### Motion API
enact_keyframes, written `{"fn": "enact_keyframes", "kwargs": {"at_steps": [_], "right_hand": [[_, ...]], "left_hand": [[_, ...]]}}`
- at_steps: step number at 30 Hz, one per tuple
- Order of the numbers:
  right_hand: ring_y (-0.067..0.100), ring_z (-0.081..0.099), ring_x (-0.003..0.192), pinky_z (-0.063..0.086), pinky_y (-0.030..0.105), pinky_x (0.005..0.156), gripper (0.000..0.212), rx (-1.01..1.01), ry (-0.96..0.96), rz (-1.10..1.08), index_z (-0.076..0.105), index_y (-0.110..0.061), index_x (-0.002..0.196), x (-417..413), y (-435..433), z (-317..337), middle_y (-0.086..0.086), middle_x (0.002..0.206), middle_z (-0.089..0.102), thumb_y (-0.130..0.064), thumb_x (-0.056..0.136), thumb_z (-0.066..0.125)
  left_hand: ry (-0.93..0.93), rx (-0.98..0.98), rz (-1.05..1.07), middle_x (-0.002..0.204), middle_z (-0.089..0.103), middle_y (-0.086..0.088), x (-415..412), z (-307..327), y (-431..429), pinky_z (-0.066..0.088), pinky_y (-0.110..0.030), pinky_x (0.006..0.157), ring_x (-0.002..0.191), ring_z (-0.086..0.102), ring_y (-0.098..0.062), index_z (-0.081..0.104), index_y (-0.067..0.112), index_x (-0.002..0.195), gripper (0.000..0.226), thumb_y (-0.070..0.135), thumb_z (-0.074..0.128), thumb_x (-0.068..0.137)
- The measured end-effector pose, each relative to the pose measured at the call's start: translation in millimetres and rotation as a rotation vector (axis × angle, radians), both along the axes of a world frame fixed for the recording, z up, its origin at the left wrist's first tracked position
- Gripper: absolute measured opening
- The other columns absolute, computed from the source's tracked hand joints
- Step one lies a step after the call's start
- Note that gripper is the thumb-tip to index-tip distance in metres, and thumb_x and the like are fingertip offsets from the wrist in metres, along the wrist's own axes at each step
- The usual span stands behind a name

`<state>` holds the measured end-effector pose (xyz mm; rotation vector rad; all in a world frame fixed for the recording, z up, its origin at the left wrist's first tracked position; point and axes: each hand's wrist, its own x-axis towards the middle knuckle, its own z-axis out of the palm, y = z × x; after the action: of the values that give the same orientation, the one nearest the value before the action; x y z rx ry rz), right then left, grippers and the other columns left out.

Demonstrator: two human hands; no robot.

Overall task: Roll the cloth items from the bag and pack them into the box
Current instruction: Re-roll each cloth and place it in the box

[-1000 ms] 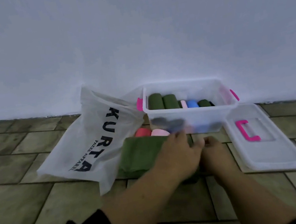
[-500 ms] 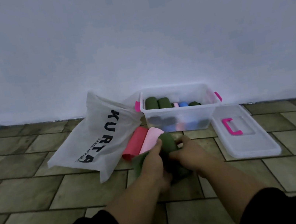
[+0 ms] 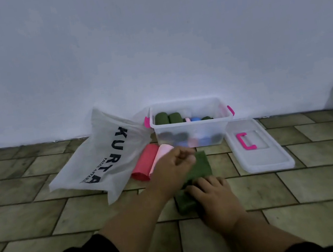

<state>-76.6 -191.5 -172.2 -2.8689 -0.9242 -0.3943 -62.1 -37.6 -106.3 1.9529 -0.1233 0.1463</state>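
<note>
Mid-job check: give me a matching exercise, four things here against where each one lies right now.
Things:
1 green cloth
2 red roll
3 lid
4 bag

Places:
A on the floor, right of the box
B held by the left hand, pressed by the right hand
C on the floor, left of the box
D between bag and pink roll

Pairs: 1-B; 2-D; 3-A; 4-C

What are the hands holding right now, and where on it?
The dark green cloth: the left hand seems to pinch its far left edge, while the right hand presses flat on its near end.
</note>
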Motion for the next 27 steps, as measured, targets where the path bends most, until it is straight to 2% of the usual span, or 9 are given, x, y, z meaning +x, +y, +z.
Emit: {"fn": "enact_keyframes", "kwargs": {"at_steps": [2,3,6,10,13,15,18,24,27], "right_hand": [[0.026,0.058,0.102,0.045,0.054,0.089,0.054,0.006,0.022,-0.048,0.052,-0.035,0.121,-4,-1,-2,-0.002,0.119,0.06,-0.042,0.068,0.065],[0.027,0.055,0.109,0.039,0.06,0.095,0.06,0.01,0.045,-0.071,0.047,-0.036,0.125,-6,-1,-2,-0.003,0.126,0.056,-0.045,0.068,0.064],[0.024,0.038,0.126,0.02,0.067,0.104,0.074,0.102,0.167,-0.207,0.033,-0.041,0.132,-16,6,-5,-0.006,0.136,0.041,-0.065,0.063,0.051],[0.022,0.017,0.141,0.01,0.067,0.105,0.098,0.174,0.266,-0.384,0.021,-0.041,0.141,-18,23,-8,-0.004,0.15,0.024,-0.086,0.056,0.039],[0.023,0.018,0.141,0.018,0.064,0.105,0.093,0.137,0.297,-0.415,0.024,-0.04,0.142,-10,26,-5,-0.005,0.15,0.028,-0.082,0.061,0.045],[0.021,0.03,0.132,0.029,0.057,0.097,0.086,0.148,0.273,-0.407,0.037,-0.041,0.135,-7,26,0,-0.009,0.138,0.042,-0.08,0.059,0.049],[0.019,0.04,0.117,0.032,0.05,0.086,0.08,0.178,0.224,-0.406,0.045,-0.042,0.125,-11,25,3,-0.015,0.122,0.051,-0.08,0.055,0.044],[0.023,0.039,0.118,0.033,0.049,0.087,0.085,0.037,0.304,-0.313,0.038,-0.042,0.13,-15,15,2,-0.012,0.129,0.049,-0.083,0.055,0.043],[0.021,0.045,0.116,0.035,0.049,0.091,0.078,-0.011,0.347,-0.264,0.031,-0.031,0.134,-10,1,11,-0.01,0.128,0.052,-0.067,0.068,0.052]], "left_hand": [[0.098,0.208,-0.11,0.105,0.065,0.011,-4,-20,-4,0.04,-0.008,0.079,0.094,0.057,-0.002,0.063,0.031,0.109,0.02,0.038,0.05,0.095],[0.161,0.253,-0.151,0.113,0.065,0.006,-4,-28,-5,0.041,-0.013,0.087,0.1,0.057,-0.006,0.062,0.026,0.115,0.028,0.04,0.046,0.097],[0.326,0.228,-0.187,0.126,0.063,-0.004,-1,-40,-6,0.039,-0.035,0.104,0.116,0.055,-0.017,0.063,0.023,0.119,0.043,0.051,0.039,0.096],[0.433,0.23,-0.187,0.133,0.058,-0.002,9,-44,-13,0.036,-0.036,0.106,0.122,0.052,-0.019,0.06,0.032,0.124,0.051,0.063,0.035,0.091],[0.475,0.277,-0.189,0.137,0.055,-0.004,16,-43,-17,0.034,-0.035,0.105,0.124,0.049,-0.022,0.056,0.031,0.129,0.056,0.065,0.033,0.091],[0.518,0.279,-0.19,0.14,0.052,-0.006,20,-42,-17,0.031,-0.036,0.109,0.127,0.046,-0.023,0.054,0.027,0.132,0.061,0.066,0.032,0.091],[0.587,0.267,-0.187,0.141,0.051,-0.007,25,-40,-16,0.027,-0.037,0.112,0.129,0.045,-0.024,0.055,0.019,0.132,0.07,0.069,0.03,0.089],[0.629,0.335,-0.235,0.144,0.047,-0.008,27,-39,-15,0.026,-0.037,0.112,0.131,0.042,-0.024,0.053,0.018,0.135,0.078,0.073,0.025,0.087],[0.559,0.425,-0.236,0.146,0.044,-0.01,24,-44,-14,0.025,-0.034,0.11,0.133,0.04,-0.025,0.05,0.018,0.137,0.079,0.072,0.021,0.087]]}}
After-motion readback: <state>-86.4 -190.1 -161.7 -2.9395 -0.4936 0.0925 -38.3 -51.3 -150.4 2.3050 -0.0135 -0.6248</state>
